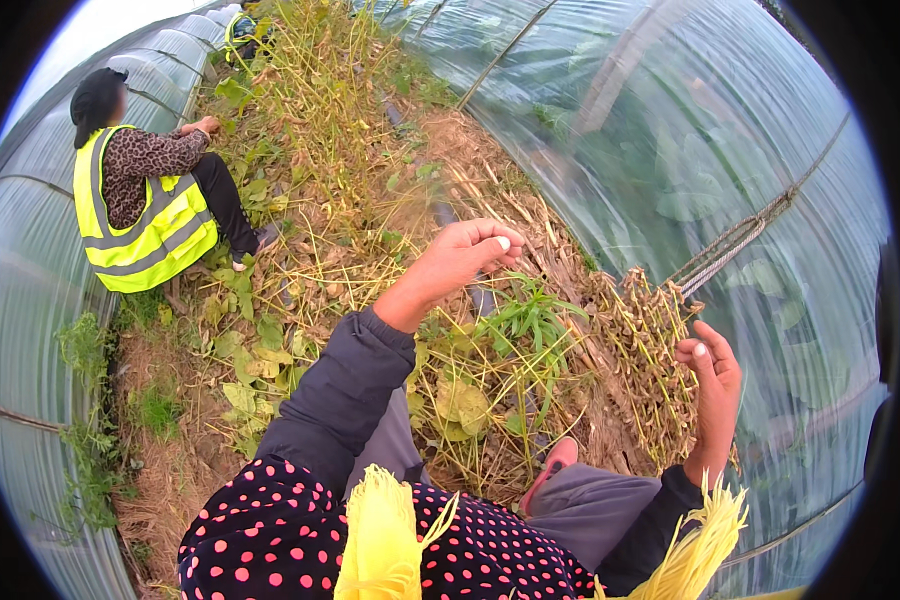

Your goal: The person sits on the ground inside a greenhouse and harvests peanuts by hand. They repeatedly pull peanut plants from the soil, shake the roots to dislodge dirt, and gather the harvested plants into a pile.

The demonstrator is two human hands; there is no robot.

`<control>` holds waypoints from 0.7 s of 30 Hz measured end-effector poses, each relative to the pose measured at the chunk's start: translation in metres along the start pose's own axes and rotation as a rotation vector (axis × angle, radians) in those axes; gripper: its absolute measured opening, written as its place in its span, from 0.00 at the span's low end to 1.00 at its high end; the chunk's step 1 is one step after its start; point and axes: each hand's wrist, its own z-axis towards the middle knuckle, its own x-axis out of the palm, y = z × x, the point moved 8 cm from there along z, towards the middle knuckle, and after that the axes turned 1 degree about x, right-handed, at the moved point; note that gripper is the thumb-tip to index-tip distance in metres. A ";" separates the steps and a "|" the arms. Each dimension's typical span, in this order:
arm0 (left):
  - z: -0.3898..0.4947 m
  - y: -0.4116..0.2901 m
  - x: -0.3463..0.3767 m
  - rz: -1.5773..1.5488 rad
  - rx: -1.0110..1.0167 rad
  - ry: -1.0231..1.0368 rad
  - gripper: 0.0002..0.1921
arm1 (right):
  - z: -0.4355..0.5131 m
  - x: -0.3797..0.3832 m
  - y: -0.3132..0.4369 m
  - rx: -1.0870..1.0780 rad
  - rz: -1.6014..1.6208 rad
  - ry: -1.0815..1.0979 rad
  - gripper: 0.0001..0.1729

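My left hand [471,253] is raised over the ground ahead of me, its fingers curled in against the thumb. Nothing shows in its grasp. At the right, my right hand [714,375] has its fingers loosely bent and apart, close beside a pile of dry soybean plants [649,360] with brown pods. Whether its fingertips touch the pods is hard to tell. Below my left hand grows a green leafy weed [529,319]. Cut yellow stalks and yellowing leaves [461,401] lie between my feet, with one pink shoe [551,472] in view.
Plastic film tunnels [690,135] flank the strip on both sides, held by ropes [742,240]. A co-worker in a yellow reflective vest [146,225] sits at the left. Standing soybean plants [337,127] fill the row ahead. Another person [241,34] is farther off.
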 end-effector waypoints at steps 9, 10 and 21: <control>-0.101 0.060 -0.147 0.131 -0.247 -0.153 0.15 | -0.015 0.026 -0.002 0.091 -0.010 -0.010 0.22; -0.108 0.081 -0.167 0.099 -0.309 -0.198 0.15 | -0.012 0.031 -0.004 0.106 -0.022 -0.003 0.22; -0.097 0.293 -0.368 0.103 -0.245 -0.910 0.16 | 0.042 0.081 -0.056 0.283 -0.167 0.122 0.24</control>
